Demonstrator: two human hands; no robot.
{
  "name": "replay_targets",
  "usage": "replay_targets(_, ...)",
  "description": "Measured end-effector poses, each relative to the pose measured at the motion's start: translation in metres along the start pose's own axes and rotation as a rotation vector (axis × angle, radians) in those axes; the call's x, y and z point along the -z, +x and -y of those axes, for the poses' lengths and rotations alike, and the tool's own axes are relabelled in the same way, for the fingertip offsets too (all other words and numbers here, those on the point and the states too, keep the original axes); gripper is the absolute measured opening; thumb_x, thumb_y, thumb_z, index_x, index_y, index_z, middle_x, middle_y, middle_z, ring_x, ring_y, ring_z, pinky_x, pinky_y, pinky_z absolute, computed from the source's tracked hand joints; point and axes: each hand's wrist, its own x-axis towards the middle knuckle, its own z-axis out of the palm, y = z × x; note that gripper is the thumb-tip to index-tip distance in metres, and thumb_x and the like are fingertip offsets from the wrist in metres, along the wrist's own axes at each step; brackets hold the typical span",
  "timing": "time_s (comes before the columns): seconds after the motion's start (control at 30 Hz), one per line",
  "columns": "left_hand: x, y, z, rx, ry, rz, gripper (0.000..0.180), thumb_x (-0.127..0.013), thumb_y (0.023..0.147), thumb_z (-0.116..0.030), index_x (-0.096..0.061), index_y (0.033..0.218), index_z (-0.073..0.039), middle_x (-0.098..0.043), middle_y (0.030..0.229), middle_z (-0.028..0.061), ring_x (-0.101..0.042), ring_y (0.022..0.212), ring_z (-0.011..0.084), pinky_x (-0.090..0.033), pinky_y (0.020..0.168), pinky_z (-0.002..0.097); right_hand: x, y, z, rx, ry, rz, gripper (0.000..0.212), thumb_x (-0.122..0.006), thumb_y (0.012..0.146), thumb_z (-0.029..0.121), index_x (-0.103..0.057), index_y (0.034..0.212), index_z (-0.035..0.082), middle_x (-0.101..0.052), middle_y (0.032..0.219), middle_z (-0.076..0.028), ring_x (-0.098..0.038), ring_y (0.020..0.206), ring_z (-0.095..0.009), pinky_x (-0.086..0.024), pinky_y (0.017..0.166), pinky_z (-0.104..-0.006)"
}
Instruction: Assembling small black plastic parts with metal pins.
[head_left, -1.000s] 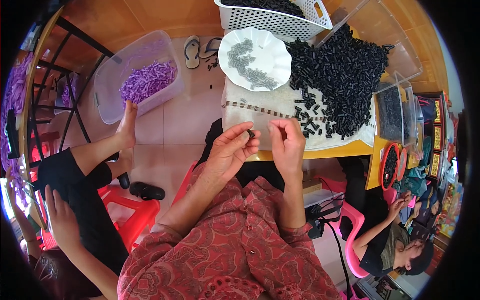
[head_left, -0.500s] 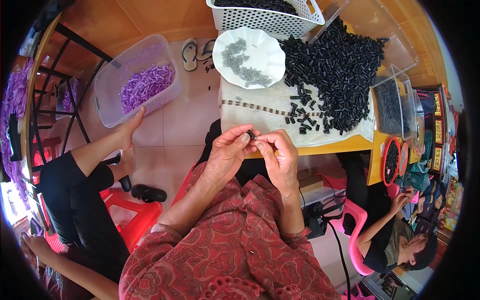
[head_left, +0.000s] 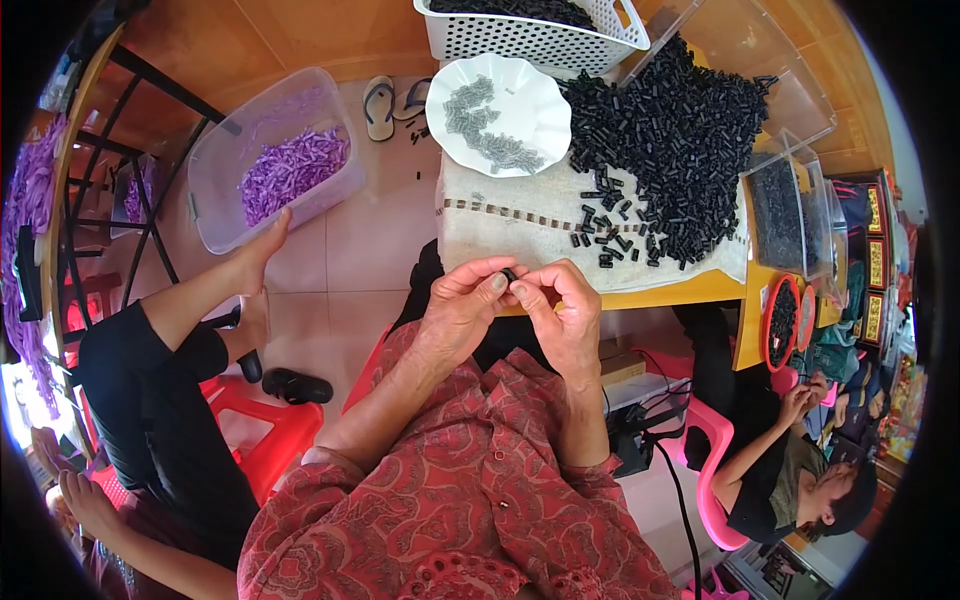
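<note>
Just off the table's front edge, my left hand (head_left: pixel 455 315) pinches a small black plastic piece (head_left: pixel 511 275) between thumb and fingers. My right hand (head_left: pixel 562 325) meets it from the other side, thumb and forefinger pressed together at the piece's end. Whatever those right fingertips hold is too small and hidden to name. Beyond my hands, a white scalloped plate (head_left: pixel 547 108) carries small silvery-grey pieces (head_left: pixel 500 150) in a loose heap. To its right spreads a large pile of short black plastic pieces (head_left: pixel 680 140), some scattered singly on the pale cloth (head_left: pixel 500 230).
A white perforated basket (head_left: pixel 530 40) of black pieces stands at the back. Clear bins (head_left: pixel 790 215) sit at the table's right. On the floor at left is a clear tub (head_left: pixel 215 200) with purple pieces. People sit on both sides; a red stool (head_left: pixel 255 425) is at left.
Both hands stay together; the black piece has tilted slightly and sits closer between the fingertips. At left, the other person's hand has shifted.
</note>
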Motion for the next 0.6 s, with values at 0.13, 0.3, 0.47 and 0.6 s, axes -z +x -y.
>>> replay_targets(0.13, -0.003, 0.0, -0.003, 0.107, -0.185, 0.031, 0.023, -0.054, 0.094, -0.005, -0.061, 0.116, -0.002, -0.063, 0.111, 0.0132, -0.06, 0.098, 0.0191, -0.051, 0.088, 0.0344, -0.003, -0.005, -0.008, -0.158, 0.18, 0.012, 0.009, -0.066, 0.086, 0.004, -0.061, 0.084, -0.003, -0.063, 0.079, -0.007, -0.062, 0.068, -0.01, -0.051, 0.062, -0.023)
replay_targets(0.3, -0.001, 0.001, -0.002, 0.191, -0.311, -0.01, 0.023, -0.054, 0.094, -0.006, -0.06, 0.115, -0.001, -0.063, 0.109, 0.0132, -0.062, 0.096, 0.0187, -0.052, 0.087, 0.0332, -0.002, -0.008, -0.008, -0.318, 0.53, 0.006, 0.01, -0.062, 0.09, 0.005, -0.06, 0.088, -0.004, -0.066, 0.083, -0.007, -0.062, 0.073, -0.009, -0.051, 0.067, -0.0212)
replay_targets(0.47, -0.003, 0.001, -0.001, 0.218, -0.315, -0.051, 0.023, -0.055, 0.093, -0.004, -0.059, 0.116, 0.0, -0.063, 0.108, 0.0134, -0.061, 0.096, 0.0185, -0.053, 0.086, 0.0319, -0.003, -0.013, -0.012, -0.295, 0.526, -0.014, 0.01, -0.061, 0.091, 0.006, -0.061, 0.089, -0.003, -0.066, 0.082, -0.006, -0.062, 0.074, -0.009, -0.05, 0.068, -0.0211)
replay_targets(0.6, -0.003, -0.002, -0.004, 0.222, -0.277, -0.089, 0.025, -0.055, 0.092, -0.004, -0.058, 0.117, 0.001, -0.063, 0.107, 0.0139, -0.062, 0.095, 0.0192, -0.054, 0.082, 0.0325, 0.0, -0.015, -0.012, -0.24, 0.4, 0.009, 0.008, -0.063, 0.089, 0.006, -0.062, 0.088, -0.002, -0.065, 0.081, -0.006, -0.062, 0.072, -0.008, -0.049, 0.065, -0.0213)
